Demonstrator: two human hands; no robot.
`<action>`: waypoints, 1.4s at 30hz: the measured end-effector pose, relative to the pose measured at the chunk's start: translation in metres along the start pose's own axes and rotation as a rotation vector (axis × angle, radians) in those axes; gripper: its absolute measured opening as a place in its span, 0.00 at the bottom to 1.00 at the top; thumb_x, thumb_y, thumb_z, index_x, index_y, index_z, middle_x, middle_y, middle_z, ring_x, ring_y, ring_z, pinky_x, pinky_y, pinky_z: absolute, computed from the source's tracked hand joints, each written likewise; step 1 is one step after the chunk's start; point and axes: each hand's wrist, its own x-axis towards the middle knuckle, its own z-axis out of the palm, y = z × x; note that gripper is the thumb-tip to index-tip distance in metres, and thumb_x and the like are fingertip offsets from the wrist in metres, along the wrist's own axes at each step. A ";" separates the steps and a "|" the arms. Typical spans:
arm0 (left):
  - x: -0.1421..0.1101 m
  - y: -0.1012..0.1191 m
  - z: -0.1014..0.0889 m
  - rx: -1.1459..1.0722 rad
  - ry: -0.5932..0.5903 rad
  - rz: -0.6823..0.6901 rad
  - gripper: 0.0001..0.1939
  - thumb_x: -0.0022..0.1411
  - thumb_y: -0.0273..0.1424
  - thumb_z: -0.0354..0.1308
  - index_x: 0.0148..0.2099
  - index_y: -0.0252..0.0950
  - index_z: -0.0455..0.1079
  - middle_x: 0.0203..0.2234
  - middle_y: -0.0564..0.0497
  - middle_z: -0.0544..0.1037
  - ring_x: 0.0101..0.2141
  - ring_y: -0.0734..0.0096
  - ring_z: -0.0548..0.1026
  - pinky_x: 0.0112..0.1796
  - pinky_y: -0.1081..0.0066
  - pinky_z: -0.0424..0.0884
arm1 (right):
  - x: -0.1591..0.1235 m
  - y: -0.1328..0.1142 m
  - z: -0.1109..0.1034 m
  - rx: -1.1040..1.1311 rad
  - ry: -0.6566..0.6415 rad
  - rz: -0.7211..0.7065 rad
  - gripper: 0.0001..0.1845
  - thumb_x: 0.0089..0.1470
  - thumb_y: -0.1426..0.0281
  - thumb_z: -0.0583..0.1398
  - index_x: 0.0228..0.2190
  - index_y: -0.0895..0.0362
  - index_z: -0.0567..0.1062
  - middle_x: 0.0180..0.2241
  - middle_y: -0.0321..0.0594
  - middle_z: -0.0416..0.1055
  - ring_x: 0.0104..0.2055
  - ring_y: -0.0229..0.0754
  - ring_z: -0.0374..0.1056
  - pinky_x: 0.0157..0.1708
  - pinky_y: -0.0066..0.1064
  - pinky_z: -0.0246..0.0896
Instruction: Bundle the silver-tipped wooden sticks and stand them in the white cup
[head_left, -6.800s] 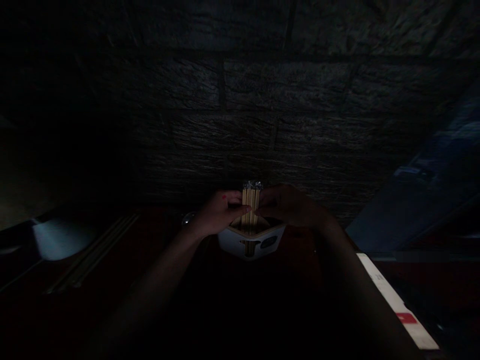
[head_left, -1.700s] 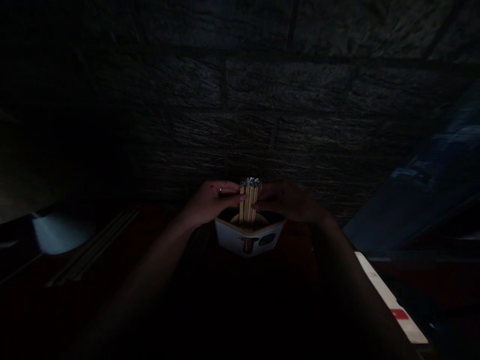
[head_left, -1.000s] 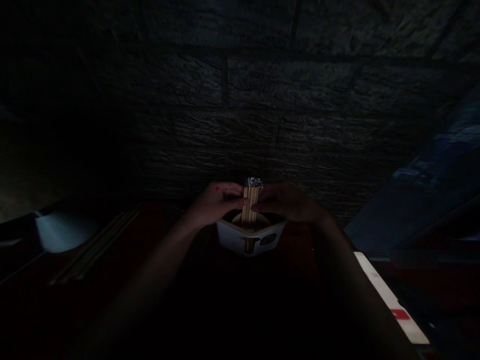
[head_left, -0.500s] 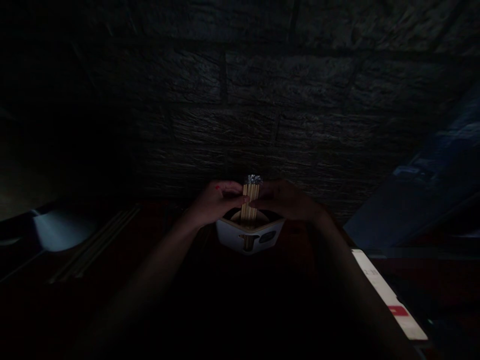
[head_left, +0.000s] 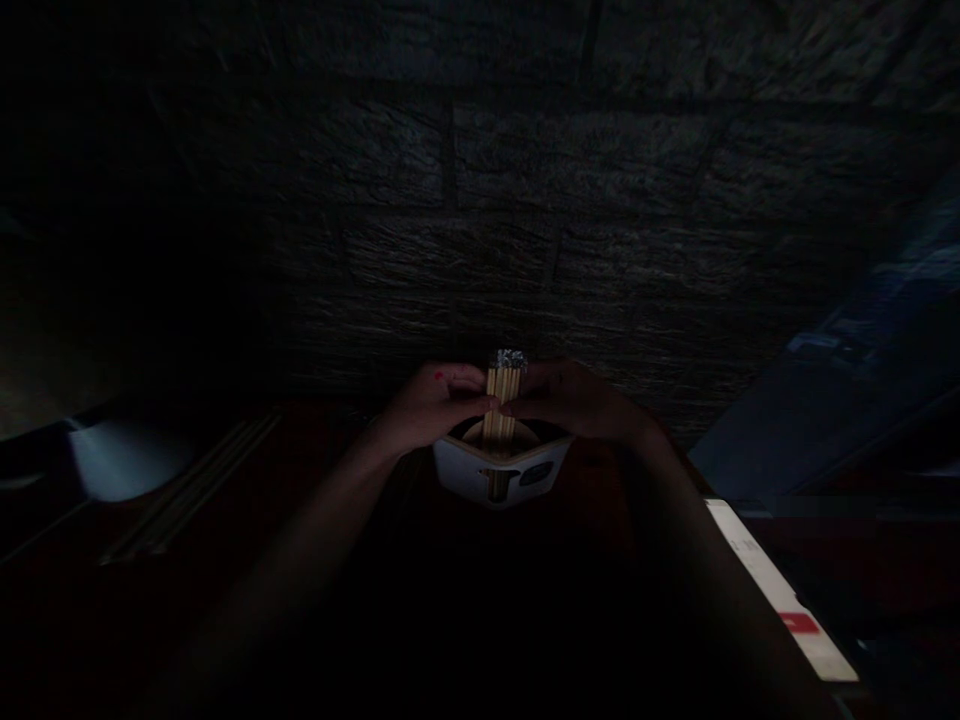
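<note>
A bundle of chopsticks (head_left: 504,412) with pale shafts and shiny silvery tops stands upright in front of me. My left hand (head_left: 439,402) closes on the bundle from the left, thumb across its front; a small red spot marks the hand. From the right, my right hand (head_left: 577,400) grips it too, and the two thumbs nearly meet. The lower ends reach into a white holder (head_left: 461,475) with an open top, and show through a cutout in its front. Behind the bundle, the fingertips are hidden.
Several long thin sticks (head_left: 195,480) lie on the dark reddish table at left, beside a pale object (head_left: 124,460) I cannot make out. A lit screen (head_left: 772,580) lies at right. A stone-block wall (head_left: 495,250) rises close behind; a bluish panel (head_left: 810,380) leans at right.
Almost nothing differs. The hands, chopsticks and holder appear shifted very slightly to the right, along with the whole view; both hands keep their hold.
</note>
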 end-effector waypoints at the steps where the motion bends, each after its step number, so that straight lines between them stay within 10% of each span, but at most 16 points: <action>1: 0.000 -0.001 0.000 0.004 0.000 0.007 0.06 0.53 0.30 0.63 0.35 0.33 0.74 0.32 0.49 0.80 0.35 0.68 0.77 0.38 0.69 0.70 | 0.000 0.000 0.000 -0.004 0.006 0.006 0.09 0.48 0.65 0.63 0.31 0.58 0.78 0.26 0.33 0.72 0.25 0.32 0.63 0.25 0.24 0.54; 42: -0.006 0.009 -0.004 -0.153 0.029 -0.042 0.29 0.51 0.29 0.66 0.55 0.33 0.65 0.40 0.45 0.79 0.41 0.64 0.78 0.44 0.64 0.72 | -0.004 -0.011 0.002 0.348 0.097 0.002 0.25 0.44 0.68 0.68 0.45 0.56 0.72 0.42 0.40 0.75 0.40 0.41 0.72 0.38 0.32 0.67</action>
